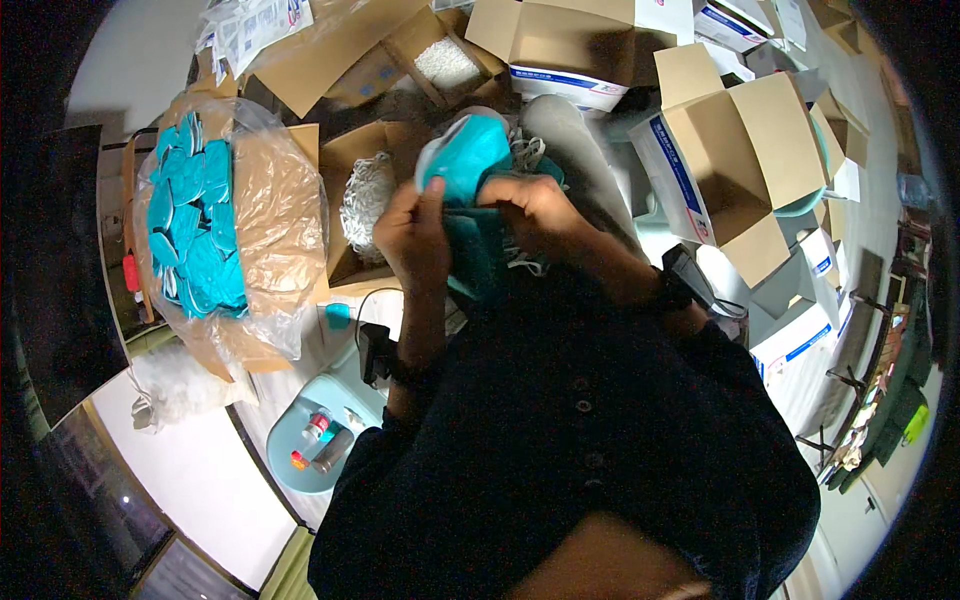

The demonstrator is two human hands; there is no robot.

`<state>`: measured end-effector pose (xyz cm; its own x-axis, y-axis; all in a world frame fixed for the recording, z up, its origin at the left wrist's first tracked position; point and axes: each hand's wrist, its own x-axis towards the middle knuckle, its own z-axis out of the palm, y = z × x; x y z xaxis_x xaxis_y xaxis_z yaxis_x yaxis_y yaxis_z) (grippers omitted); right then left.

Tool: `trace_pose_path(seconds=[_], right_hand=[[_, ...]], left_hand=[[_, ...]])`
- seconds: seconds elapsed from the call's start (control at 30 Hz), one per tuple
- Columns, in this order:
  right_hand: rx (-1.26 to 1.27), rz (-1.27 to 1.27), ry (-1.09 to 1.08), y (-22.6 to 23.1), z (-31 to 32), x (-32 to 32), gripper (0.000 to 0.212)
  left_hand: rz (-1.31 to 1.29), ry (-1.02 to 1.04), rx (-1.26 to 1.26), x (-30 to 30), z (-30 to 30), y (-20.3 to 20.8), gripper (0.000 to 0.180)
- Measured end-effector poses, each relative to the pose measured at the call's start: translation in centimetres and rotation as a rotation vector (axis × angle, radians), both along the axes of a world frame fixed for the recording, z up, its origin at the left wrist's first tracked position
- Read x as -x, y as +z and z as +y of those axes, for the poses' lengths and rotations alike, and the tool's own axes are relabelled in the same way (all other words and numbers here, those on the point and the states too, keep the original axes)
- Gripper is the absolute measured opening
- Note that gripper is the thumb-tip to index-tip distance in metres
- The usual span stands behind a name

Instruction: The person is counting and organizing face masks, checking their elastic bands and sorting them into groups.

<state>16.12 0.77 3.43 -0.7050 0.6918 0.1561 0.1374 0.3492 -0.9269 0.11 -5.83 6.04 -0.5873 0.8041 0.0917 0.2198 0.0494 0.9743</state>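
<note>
A teal face mask [468,155] with a pale inner side is held up between my two hands. My left hand [415,235] pinches its left edge between thumb and fingers. At its lower right edge, the curled fingers of my right hand [540,205] are closed on it; the fingertips are partly hidden. White straps [530,152] bunch just beyond my right hand. More teal material [475,250] lies in shadow below the hands. Left of them, a cardboard box holds a heap of white elastic straps [366,205].
A plastic-lined carton [285,190] at the left holds many teal masks [190,220]. Open cardboard boxes [755,140] crowd the far side and right. A light-blue stool [290,455] with bottles [315,430] stands lower left. Black devices are strapped at both wrists.
</note>
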Motion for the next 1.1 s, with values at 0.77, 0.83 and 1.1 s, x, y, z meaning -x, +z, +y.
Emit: trace_pose_path(seconds=[0.77,0.83,1.1], right_hand=[[-0.357,-0.412,-0.166,1.4,4.9,-7.1,0.046],[-0.275,-0.393,-0.042,-1.2,5.9,-6.9,0.037],[0.003,-0.059,-0.120,2.7,6.7,-4.9,0.010]], left_hand=[[-0.192,-0.105,-0.009,9.1,-1.9,-3.8,0.019],[-0.439,-0.072,0.034,8.1,-1.4,-3.7,0.017],[-0.220,-0.265,0.228,5.0,-1.4,-1.7,0.025]])
